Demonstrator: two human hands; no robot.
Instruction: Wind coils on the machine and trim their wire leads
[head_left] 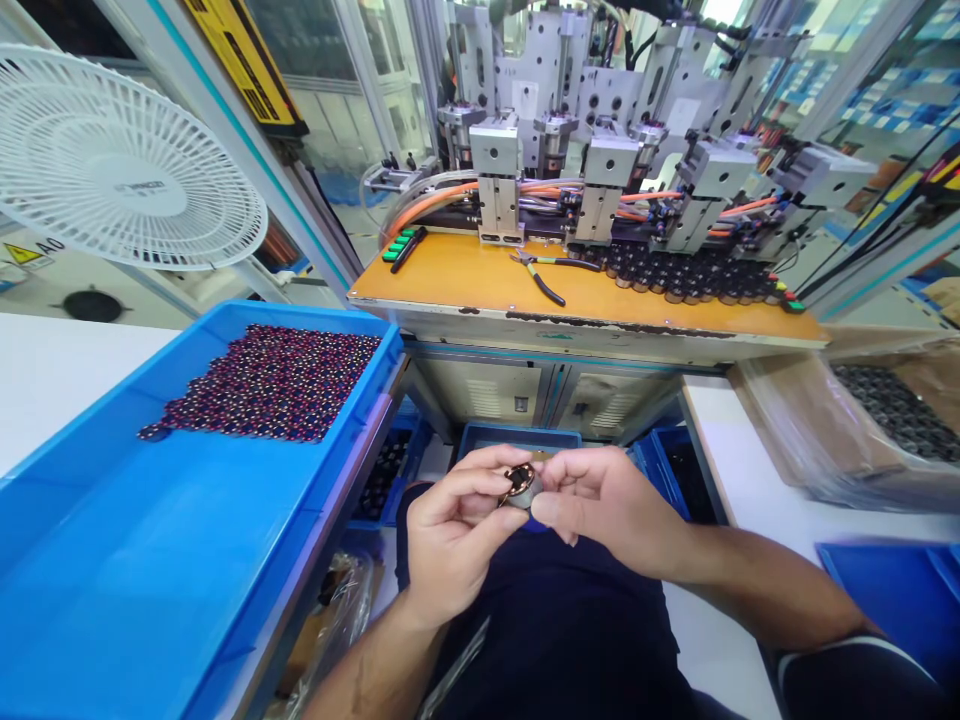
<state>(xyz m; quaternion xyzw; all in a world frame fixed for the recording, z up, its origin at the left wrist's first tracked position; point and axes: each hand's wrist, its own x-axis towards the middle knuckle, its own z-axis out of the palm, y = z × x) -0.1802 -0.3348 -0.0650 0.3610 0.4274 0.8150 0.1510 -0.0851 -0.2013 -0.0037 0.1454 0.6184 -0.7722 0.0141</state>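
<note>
A small motor stator [523, 487], a metal ring with copper windings and a dark inside, is held up in front of my lap. My left hand [459, 530] grips it from the left between thumb and fingers. On the other side my right hand [600, 502] is closed, its thumb and fingertips at the stator's right edge; whether they also pinch a wire there is too small to tell. To the left, a blue tray [225, 560] carries many packed round parts [277, 385] with red and dark tops.
Ahead stands a machine with metal clamps [495, 160] over an orange bench [450, 270]. On it lie pliers [544, 280], green-capped markers [403, 248] and rows of black parts [690, 272]. A white fan [127, 170] is at left, a plastic-lined box [795, 420] at right.
</note>
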